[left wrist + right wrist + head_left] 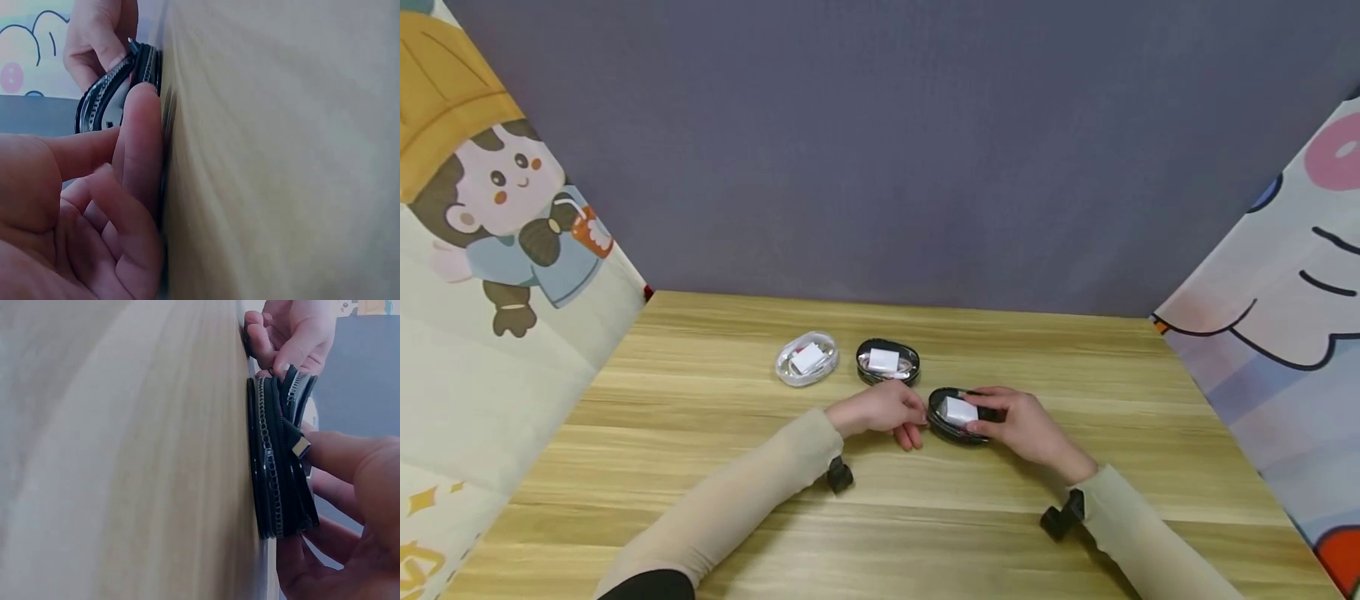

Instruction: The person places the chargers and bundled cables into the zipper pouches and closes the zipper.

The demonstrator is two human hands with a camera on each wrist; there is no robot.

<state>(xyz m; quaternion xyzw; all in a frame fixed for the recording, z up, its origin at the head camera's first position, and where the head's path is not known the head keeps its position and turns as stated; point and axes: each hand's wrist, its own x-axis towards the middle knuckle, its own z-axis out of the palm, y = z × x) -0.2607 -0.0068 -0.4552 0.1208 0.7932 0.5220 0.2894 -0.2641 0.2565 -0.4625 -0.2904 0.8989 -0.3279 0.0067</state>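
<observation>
In the head view, a small oval black zip case (951,431) with a clear top lies on the table, a white charger (958,412) showing in it. My right hand (1026,425) holds this case from its right side, fingers and thumb over the top. Its zip is partly open in the right wrist view, and a USB plug (300,447) pokes out through the gap. At the case's left end, my left hand (887,410) pinches with thumb and index finger near the zip's end; the zipper pull itself is mostly hidden by the fingertips.
Behind my left hand stands another black zip case (889,343) with a white charger and cable inside. Left of it lies a white oval case (807,359) with similar contents. A grey panel (880,167) rises at the wooden table's (715,400) back edge; printed cloths flank both sides.
</observation>
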